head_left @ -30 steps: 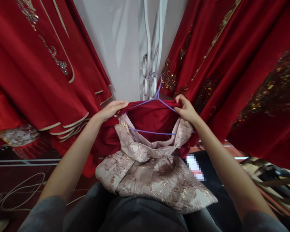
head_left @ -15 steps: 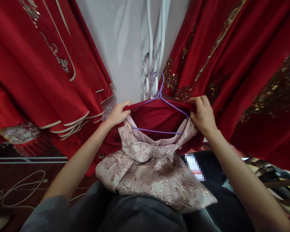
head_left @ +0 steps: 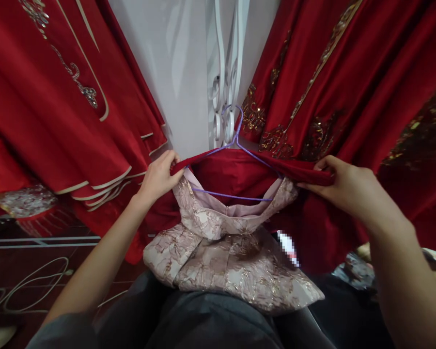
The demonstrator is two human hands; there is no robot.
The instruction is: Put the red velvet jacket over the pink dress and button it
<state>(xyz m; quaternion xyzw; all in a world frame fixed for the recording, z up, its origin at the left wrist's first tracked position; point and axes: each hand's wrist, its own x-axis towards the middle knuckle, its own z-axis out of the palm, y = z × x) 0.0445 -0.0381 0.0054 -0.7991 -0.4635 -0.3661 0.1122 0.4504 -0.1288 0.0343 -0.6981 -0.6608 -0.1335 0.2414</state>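
Observation:
A pale pink brocade dress with gold thread lies across my lap, its straps over a purple hanger. Dark red cloth stretches behind the hanger, its top edge pulled out between my hands. My left hand pinches the cloth's left end beside the dress's left strap. Farther out on the right, my right hand grips the cloth between thumb and fingers, apart from the right strap. From the right hand the cloth hangs down in a wide fold.
Red garments with beading hang at left, and red garments with gold sequins at right. White scrolled metalwork stands between them. A white cable lies on the dark floor at lower left.
My right hand has moved right and slightly down, drawing the red cloth out past the strap. My left hand has shifted a little left. The dress and hanger have barely moved.

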